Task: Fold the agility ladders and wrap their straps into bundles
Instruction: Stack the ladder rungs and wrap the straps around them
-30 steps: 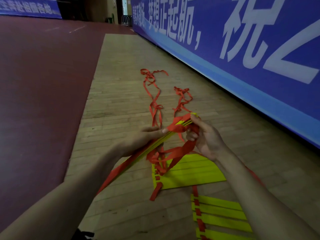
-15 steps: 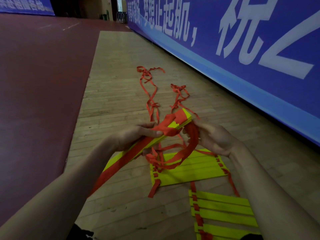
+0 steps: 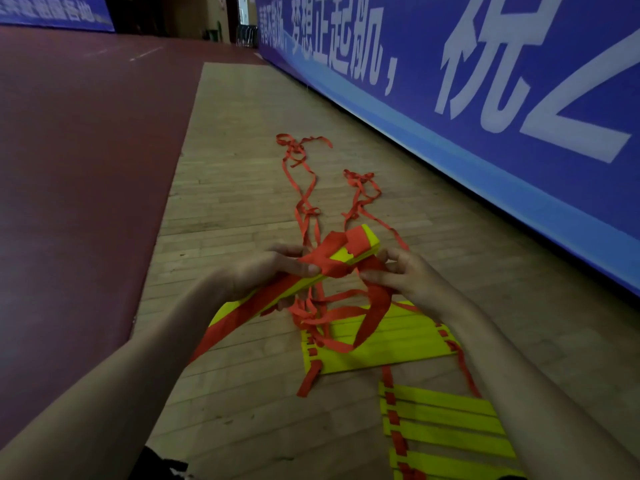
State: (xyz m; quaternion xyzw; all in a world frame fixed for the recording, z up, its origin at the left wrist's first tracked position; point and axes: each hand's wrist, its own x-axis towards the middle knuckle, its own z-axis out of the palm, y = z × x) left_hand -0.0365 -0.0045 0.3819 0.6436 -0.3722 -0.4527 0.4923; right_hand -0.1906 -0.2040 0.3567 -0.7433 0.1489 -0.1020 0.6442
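My left hand (image 3: 266,273) grips a stacked bundle of yellow ladder rungs (image 3: 360,245), held slanting up to the right, with a wide red strap (image 3: 332,258) wound over its top end. My right hand (image 3: 405,277) pinches that red strap just below the bundle's end, and a loop of it hangs down to the floor. Two more folded yellow ladders lie on the wooden floor, one under my hands (image 3: 388,344) and one nearer my right forearm (image 3: 446,427). Thin red straps (image 3: 301,188) trail away across the floor in tangles.
A long blue banner wall (image 3: 485,81) with white characters runs along the right. Dark red sports flooring (image 3: 76,168) borders the wooden strip (image 3: 235,150) on the left. A dark object (image 3: 156,465) shows at the bottom edge.
The bundle's top end has tilted flatter and more strap lies over it. My right hand has dropped from the bundle's tip to below it, drawing the strap loop downward.
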